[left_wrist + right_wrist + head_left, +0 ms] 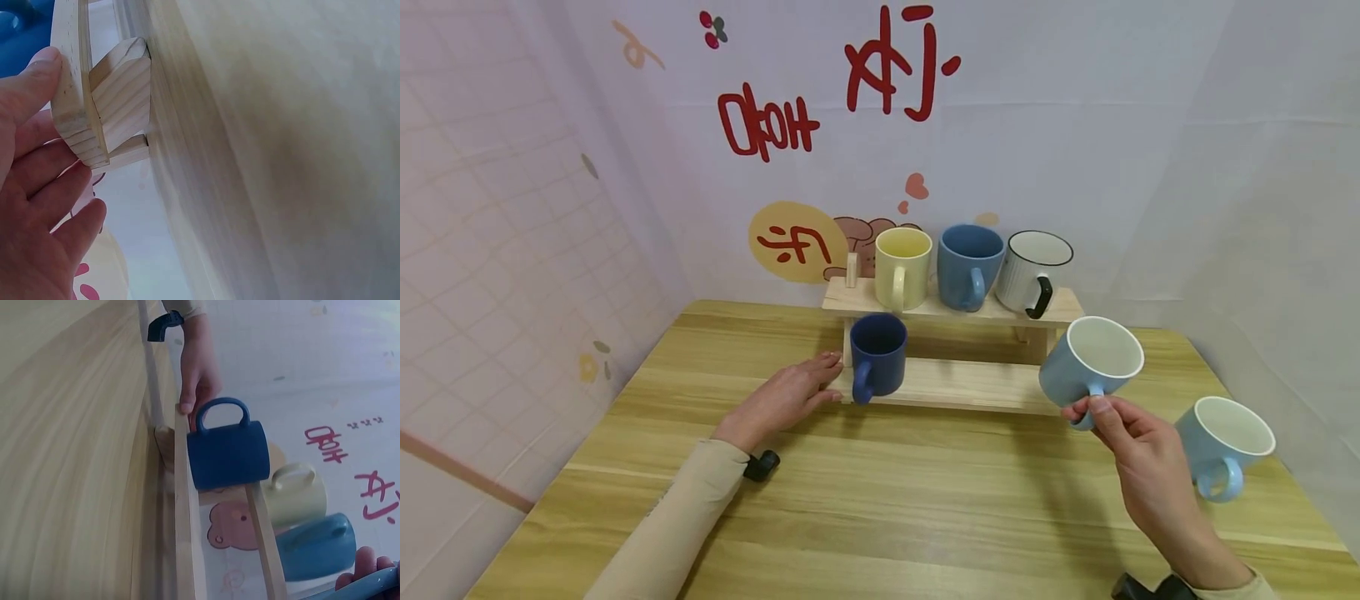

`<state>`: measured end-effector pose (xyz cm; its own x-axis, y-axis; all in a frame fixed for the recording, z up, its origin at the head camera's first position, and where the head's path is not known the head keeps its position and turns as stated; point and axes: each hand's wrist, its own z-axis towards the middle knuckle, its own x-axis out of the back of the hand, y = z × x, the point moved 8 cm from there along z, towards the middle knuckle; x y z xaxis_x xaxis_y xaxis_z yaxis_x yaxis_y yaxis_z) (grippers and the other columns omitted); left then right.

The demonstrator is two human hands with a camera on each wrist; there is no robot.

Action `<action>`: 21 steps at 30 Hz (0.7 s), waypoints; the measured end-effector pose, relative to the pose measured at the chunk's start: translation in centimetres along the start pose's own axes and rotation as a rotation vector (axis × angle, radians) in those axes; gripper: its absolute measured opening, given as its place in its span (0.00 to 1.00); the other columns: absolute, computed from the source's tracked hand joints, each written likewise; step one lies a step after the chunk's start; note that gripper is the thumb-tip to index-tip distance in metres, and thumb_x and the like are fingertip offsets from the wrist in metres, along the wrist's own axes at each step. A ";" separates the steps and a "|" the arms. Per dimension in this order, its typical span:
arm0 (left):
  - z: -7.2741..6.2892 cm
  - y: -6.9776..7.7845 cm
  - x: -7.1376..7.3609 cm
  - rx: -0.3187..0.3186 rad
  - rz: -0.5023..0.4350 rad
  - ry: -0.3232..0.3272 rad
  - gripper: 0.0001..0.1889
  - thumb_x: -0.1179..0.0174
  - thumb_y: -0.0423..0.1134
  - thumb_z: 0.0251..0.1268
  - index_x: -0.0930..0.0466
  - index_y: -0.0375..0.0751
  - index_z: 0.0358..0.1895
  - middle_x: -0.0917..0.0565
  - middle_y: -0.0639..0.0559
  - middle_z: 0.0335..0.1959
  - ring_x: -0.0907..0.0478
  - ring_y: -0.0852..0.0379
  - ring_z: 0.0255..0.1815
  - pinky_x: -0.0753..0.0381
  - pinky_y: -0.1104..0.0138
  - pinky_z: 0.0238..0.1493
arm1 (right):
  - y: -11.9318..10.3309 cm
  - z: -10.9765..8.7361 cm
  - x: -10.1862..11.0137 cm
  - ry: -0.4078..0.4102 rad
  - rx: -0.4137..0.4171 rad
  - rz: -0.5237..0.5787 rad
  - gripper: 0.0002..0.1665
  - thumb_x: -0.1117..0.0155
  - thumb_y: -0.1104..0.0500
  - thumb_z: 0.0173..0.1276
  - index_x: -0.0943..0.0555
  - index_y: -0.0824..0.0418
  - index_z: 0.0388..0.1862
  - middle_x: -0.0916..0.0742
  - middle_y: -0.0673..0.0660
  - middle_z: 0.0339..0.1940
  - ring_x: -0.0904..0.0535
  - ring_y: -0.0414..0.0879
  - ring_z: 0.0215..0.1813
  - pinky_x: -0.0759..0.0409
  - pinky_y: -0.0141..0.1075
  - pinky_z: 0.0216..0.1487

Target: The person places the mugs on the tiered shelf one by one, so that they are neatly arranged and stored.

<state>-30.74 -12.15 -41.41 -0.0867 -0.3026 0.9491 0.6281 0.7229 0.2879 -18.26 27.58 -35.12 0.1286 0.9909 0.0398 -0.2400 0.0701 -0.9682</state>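
Note:
My right hand [1150, 467] pinches a light blue mug [1078, 371] by its handle, thumb in front. This mug is held in the air, tilted, before the right end of a two-tier wooden shelf [977, 383]. At the other end, my left hand [793, 387] grips the lower board; the left wrist view shows the thumb [40, 72] on the board's face and bent fingers at its end. Beside that hand, a dark blue mug [887, 367] stands on the lower board, handle toward me. In the right wrist view only part of the held mug [372, 587] shows.
On the top tier stand a yellow mug [912, 275], a blue mug [962, 267] and a white mug with black handle [1026, 271]. Another light blue mug [1210, 442] is on the table [887, 517] at right. A printed cloth [1075, 142] hangs behind the shelf.

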 end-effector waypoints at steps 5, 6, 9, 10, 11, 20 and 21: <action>0.0 0.2 0.1 -0.001 0.002 -0.002 0.30 0.43 0.50 0.80 0.30 0.34 0.75 0.32 0.40 0.77 0.35 0.44 0.78 0.32 0.49 0.74 | -0.2 -0.1 -1.5 -0.012 -0.002 -0.010 0.19 0.44 0.61 0.83 0.19 0.80 0.48 0.10 0.52 0.38 0.14 0.42 0.49 0.23 0.26 0.58; 0.0 0.2 0.1 0.001 0.005 -0.004 0.30 0.43 0.50 0.80 0.29 0.34 0.74 0.32 0.40 0.77 0.35 0.44 0.78 0.32 0.49 0.74 | -0.2 0.0 -1.9 -0.019 -0.001 -0.009 0.19 0.44 0.61 0.83 0.19 0.80 0.48 0.10 0.53 0.38 0.14 0.42 0.49 0.23 0.27 0.58; 0.1 0.2 0.1 0.001 0.013 -0.008 0.30 0.42 0.50 0.80 0.29 0.34 0.74 0.32 0.40 0.77 0.34 0.44 0.77 0.31 0.49 0.74 | -0.4 0.0 -3.0 -0.048 0.014 -0.010 0.18 0.45 0.62 0.83 0.18 0.79 0.47 0.09 0.54 0.38 0.14 0.42 0.49 0.23 0.27 0.57; 0.1 0.2 0.1 0.001 0.016 -0.008 0.30 0.42 0.50 0.79 0.29 0.34 0.74 0.32 0.40 0.77 0.34 0.44 0.77 0.31 0.49 0.74 | -0.4 0.1 -3.4 -0.056 0.020 -0.010 0.17 0.45 0.62 0.83 0.18 0.79 0.46 0.09 0.55 0.38 0.14 0.42 0.49 0.22 0.28 0.56; 0.1 0.2 0.1 0.001 0.016 -0.010 0.30 0.42 0.50 0.79 0.29 0.34 0.74 0.32 0.40 0.77 0.34 0.43 0.77 0.31 0.49 0.74 | -0.5 0.1 -3.7 -0.065 0.026 -0.012 0.17 0.45 0.62 0.83 0.18 0.79 0.46 0.09 0.55 0.38 0.15 0.43 0.49 0.22 0.28 0.56; 0.1 0.2 0.2 -0.014 0.015 0.003 0.29 0.41 0.49 0.79 0.28 0.32 0.73 0.31 0.38 0.76 0.33 0.43 0.76 0.29 0.49 0.72 | -0.3 0.4 -6.3 -0.115 0.010 -0.067 0.19 0.45 0.60 0.84 0.17 0.78 0.45 0.09 0.59 0.39 0.16 0.42 0.50 0.21 0.28 0.54; 0.1 0.2 0.2 -0.015 0.015 0.005 0.29 0.40 0.48 0.78 0.28 0.32 0.73 0.31 0.38 0.76 0.33 0.43 0.76 0.29 0.49 0.72 | -0.2 0.4 -6.6 -0.126 0.006 -0.061 0.20 0.45 0.60 0.84 0.18 0.78 0.45 0.09 0.60 0.39 0.16 0.42 0.50 0.21 0.28 0.54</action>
<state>-30.71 -12.02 -41.16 -0.0735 -0.2950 0.9527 0.6409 0.7179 0.2717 -19.44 21.10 -35.06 0.0218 0.9913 0.1299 -0.2411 0.1313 -0.9616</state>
